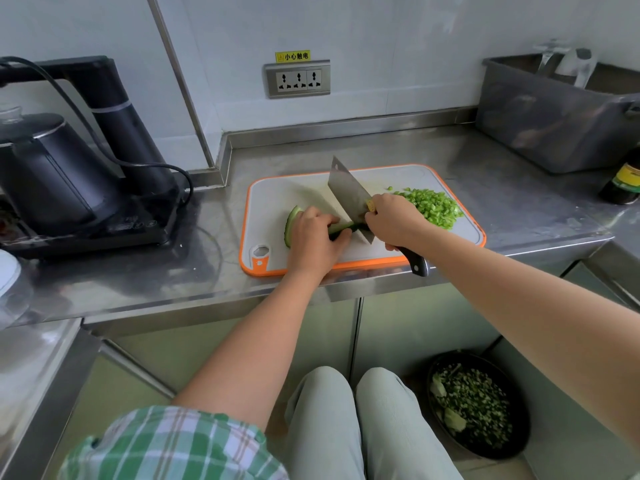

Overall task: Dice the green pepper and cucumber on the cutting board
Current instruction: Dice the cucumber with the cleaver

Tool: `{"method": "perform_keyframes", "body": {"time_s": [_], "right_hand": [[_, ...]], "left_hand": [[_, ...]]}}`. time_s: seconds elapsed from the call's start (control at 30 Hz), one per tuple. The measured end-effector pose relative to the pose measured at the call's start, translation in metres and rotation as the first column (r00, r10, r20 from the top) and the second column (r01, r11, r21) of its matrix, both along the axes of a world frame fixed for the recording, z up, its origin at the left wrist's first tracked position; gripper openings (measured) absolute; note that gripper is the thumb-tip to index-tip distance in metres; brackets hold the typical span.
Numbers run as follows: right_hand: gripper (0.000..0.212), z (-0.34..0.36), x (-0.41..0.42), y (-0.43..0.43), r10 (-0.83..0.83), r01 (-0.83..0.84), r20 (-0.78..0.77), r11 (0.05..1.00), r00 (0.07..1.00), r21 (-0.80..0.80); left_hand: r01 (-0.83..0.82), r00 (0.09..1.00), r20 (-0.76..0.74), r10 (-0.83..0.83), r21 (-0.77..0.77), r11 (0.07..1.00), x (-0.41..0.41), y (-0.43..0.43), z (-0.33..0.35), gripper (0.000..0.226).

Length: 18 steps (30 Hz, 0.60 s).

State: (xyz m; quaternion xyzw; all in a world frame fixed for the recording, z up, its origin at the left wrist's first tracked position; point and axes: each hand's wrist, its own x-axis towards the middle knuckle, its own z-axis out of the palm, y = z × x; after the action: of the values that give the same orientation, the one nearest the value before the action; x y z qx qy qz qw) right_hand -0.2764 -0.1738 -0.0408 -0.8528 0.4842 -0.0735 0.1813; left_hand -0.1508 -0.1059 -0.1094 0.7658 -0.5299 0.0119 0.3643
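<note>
A white cutting board (277, 192) with an orange rim lies on the steel counter. My left hand (313, 237) presses down on a cucumber (292, 223), whose pale cut end sticks out to the left of my fingers. My right hand (391, 221) grips a cleaver (348, 195) by its black handle. The blade stands on edge across the cucumber, just right of my left fingers. A heap of diced green pepper (433, 206) lies on the board's right side, behind my right hand.
A black kettle (52, 168) on its base with a cord stands at the left. A grey tub (554, 123) and a dark bottle (623, 181) are at the back right. On the floor sits a dark bin (481, 403) of chopped scraps. A wall socket (298, 81) is behind the board.
</note>
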Motion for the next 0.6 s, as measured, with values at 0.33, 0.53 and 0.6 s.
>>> {"method": "perform_keyframes", "body": {"time_s": [0.33,0.53,0.6], "right_hand": [[0.017,0.017,0.0,0.005,0.054,-0.046,-0.11,0.996,0.992,0.075],[0.009,0.003,0.004,0.008,0.014,-0.01,-0.076,0.999,0.997,0.053],[0.013,0.0,0.004,0.008,-0.004,0.005,-0.041,1.0,0.999,0.015]], "left_hand": [[0.0,0.998,0.06,0.001,-0.008,1.0,0.005,0.01,0.003,0.01],[-0.002,1.0,0.018,0.003,-0.04,0.999,0.005,0.011,0.0,0.013],[-0.002,1.0,0.023,0.003,-0.043,0.999,0.005,0.011,0.0,0.013]]}}
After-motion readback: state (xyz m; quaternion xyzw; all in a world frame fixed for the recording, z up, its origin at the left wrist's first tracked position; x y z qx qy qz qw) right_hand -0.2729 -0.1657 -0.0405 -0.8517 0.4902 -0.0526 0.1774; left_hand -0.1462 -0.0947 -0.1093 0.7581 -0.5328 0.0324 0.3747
